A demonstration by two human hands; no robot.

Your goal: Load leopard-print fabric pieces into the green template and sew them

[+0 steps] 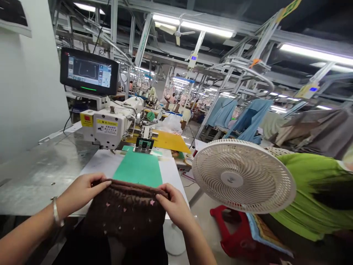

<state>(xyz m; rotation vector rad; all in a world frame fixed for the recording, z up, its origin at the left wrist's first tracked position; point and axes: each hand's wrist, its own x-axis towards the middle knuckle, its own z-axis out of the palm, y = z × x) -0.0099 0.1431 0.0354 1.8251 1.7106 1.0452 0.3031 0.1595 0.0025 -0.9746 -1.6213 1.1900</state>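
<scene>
A dark brown garment piece (124, 217) with small pink star shapes hangs between my two hands, its gathered top edge stretched sideways. At its upper left corner, my left hand (85, 189) pinches the edge between thumb and fingers. My right hand (173, 202) grips the upper right corner the same way. The cloth's lower part hangs in front of the lap. Just beyond it lies a green plate (139, 167) on the white work surface (102, 162). The head of a white sewing machine (106, 129) stands at the far left of the plate.
A monitor (88, 71) sits above the machine. A yellow sheet (171, 141) lies behind the green plate. To the right stands a large white fan (242, 176), with a red stool (234, 235) below it and a person in a green shirt (300, 195) close by.
</scene>
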